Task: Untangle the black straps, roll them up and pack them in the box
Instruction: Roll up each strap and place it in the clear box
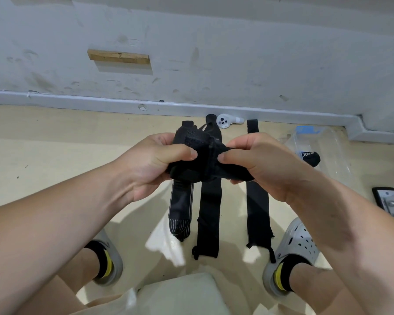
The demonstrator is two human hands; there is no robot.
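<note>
A bunched black strap point(203, 155) is held in the air between both hands. My left hand point(155, 162) grips its left side, thumb on top. My right hand point(257, 164) pinches its right end between thumb and fingers. Three black straps lie flat on the floor below: a striped strap point(181, 210) at left, a plain strap point(209, 214) in the middle, and another plain strap point(258, 212) at right. A clear plastic box point(321, 146) stands on the floor at right, with a rolled black strap point(311, 158) inside.
A white controller point(225, 120) lies by the skirting board behind the straps. My feet in grey clogs point(293, 244) flank the straps. A black-and-metal device point(391, 201) sits at the right edge. The white wall stands straight ahead.
</note>
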